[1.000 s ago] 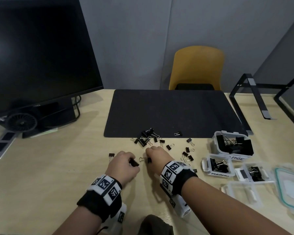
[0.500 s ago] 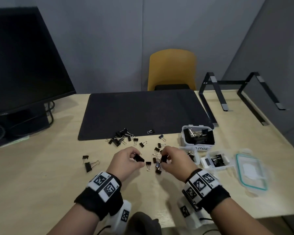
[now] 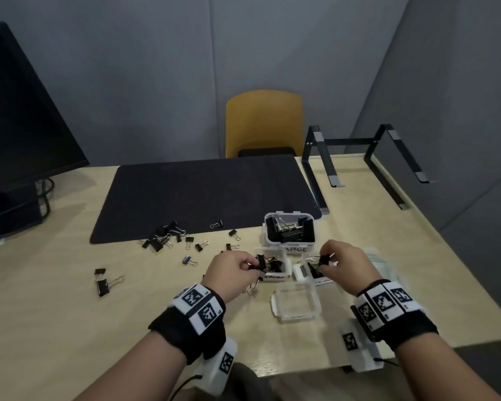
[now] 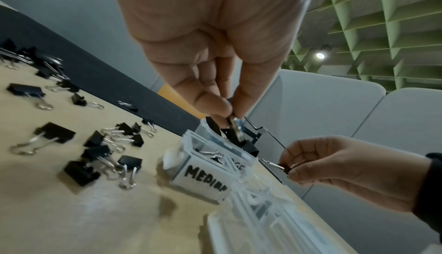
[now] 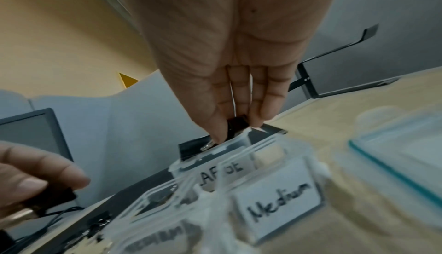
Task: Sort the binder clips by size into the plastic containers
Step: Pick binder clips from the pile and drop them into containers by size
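Left hand (image 3: 234, 272) pinches a black metal binder clip (image 3: 261, 262) over the clear plastic container labelled "Medium" (image 3: 276, 267). Right hand (image 3: 348, 264) pinches another small black binder clip (image 3: 322, 259) above the neighbouring clear container (image 3: 302, 272). Loose black clips (image 3: 168, 238) lie on the pale wooden worktop (image 3: 55, 314), left of both grips.

Three open plastic containers (image 3: 289, 228); roughly fifteen loose binder clips (image 3: 156, 243); two lids (image 3: 297, 303).

Yellow chair (image 3: 265, 123) against grey walls (image 3: 156, 68)

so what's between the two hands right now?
In the head view, the two small clear plastic containers holding black binder clips sit between the left hand and right hand; each hand pinches a clip.
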A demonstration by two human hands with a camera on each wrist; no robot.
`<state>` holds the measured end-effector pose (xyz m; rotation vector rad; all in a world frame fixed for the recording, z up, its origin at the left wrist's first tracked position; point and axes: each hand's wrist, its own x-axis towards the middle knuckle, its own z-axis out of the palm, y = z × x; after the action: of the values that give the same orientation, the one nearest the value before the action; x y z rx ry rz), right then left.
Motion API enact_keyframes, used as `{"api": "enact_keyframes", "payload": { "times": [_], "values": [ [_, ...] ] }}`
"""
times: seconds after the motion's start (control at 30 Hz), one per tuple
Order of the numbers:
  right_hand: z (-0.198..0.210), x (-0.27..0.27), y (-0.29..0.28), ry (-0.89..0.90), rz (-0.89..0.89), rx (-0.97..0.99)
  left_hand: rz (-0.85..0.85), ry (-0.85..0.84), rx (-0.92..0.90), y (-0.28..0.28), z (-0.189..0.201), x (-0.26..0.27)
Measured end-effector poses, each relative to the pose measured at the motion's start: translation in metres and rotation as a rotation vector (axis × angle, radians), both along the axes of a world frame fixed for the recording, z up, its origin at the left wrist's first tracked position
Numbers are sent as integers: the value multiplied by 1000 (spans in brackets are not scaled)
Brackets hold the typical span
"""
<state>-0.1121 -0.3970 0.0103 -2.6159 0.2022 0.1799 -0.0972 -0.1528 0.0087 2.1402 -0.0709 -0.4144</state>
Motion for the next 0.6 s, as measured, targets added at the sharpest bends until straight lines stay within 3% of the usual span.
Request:
{"api": "enact_keyframes", "payload": {
  "times": [0.23,0.6],
  "values": [
    [-12,8,-34,59,33,-73,-25,44,7,-40,4,-1],
    [-29,12,-44,26,80,42,-32,-129,142,-95,-6,20]
  ]
}}
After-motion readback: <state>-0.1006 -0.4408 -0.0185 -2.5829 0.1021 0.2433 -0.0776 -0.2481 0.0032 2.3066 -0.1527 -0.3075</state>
